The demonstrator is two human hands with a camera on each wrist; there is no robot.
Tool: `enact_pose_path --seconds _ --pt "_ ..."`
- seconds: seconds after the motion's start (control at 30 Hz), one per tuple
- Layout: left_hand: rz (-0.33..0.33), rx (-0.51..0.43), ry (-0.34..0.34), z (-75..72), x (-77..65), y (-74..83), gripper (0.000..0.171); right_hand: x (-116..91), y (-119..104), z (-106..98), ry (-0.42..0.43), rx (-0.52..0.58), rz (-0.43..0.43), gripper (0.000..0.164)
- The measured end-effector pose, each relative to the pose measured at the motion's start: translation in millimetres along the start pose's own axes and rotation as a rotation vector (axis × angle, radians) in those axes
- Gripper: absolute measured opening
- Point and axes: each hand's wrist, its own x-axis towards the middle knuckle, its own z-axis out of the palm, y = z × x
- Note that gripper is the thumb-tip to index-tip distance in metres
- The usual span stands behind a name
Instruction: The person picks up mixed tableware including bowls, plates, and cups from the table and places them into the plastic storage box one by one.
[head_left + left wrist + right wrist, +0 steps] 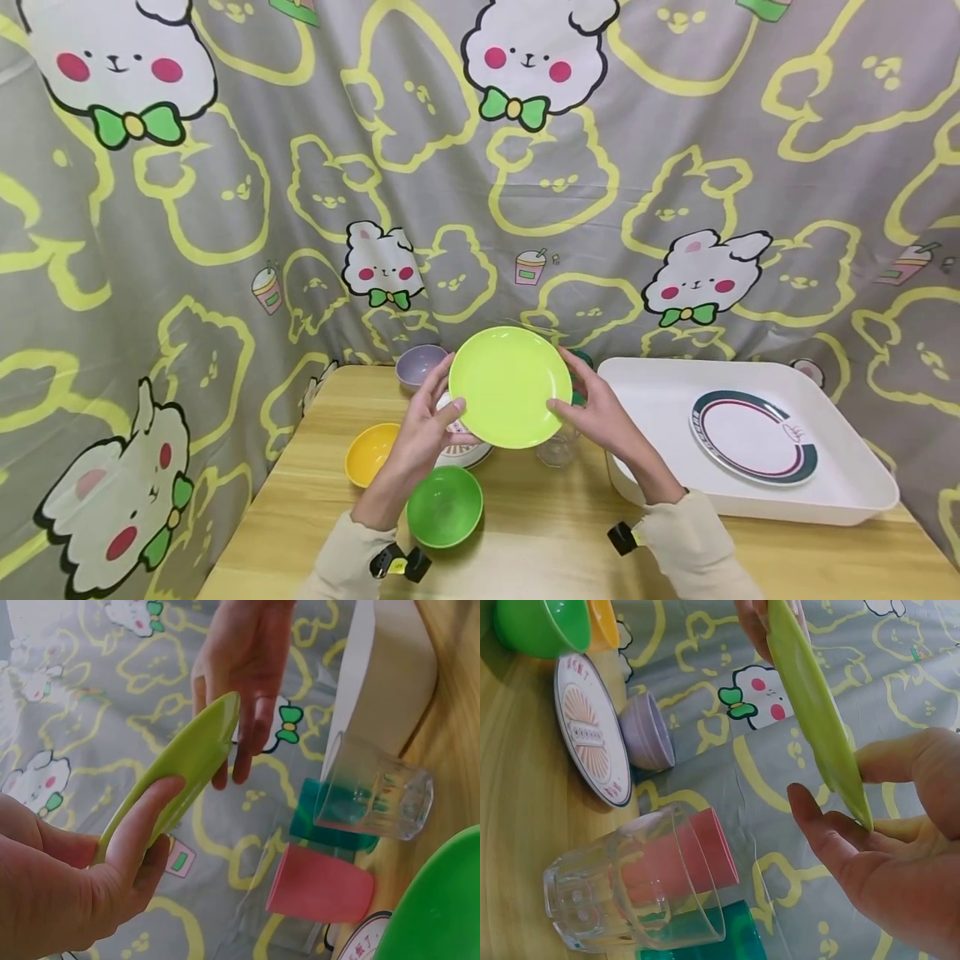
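Note:
A lime-green plate is held up above the table, its inner face toward the head camera. On its left rim, my left hand grips it with the thumb on the front and the fingers behind. My right hand holds the opposite rim, its thumb on one face and fingers at the other. Below the plate, partly hidden in the head view, are a white patterned plate, a clear glass, a pink cup and a teal cup.
A green bowl stands in front, with a yellow bowl to its left and a purple bowl at the back. On the right, a white tub contains a white plate with a dark green rim. A patterned curtain hangs behind the table.

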Motion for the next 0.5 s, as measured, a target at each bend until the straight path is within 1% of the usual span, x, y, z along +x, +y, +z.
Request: enact_pose_path --seconds 0.13,0.2,0.37,0.5 --pt "-0.004 0.013 0.004 1.4 0.5 -1.8 0.073 0.2 -0.7 0.9 0.008 -0.014 0.012 0.085" --pt "-0.013 0.029 0.002 2.3 1.0 -2.7 0.074 -0.5 -0.8 0.5 0.007 0.002 0.025 0.085" --pt "-0.037 0.07 -0.031 4.2 3.6 -5.4 0.077 -3.0 -0.3 -1.3 0.018 0.058 0.073 0.084" --pt "-0.043 0.114 -0.052 4.4 6.3 -6.7 0.08 -3.9 -0.3 -3.2 0.03 0.062 0.108 0.083"
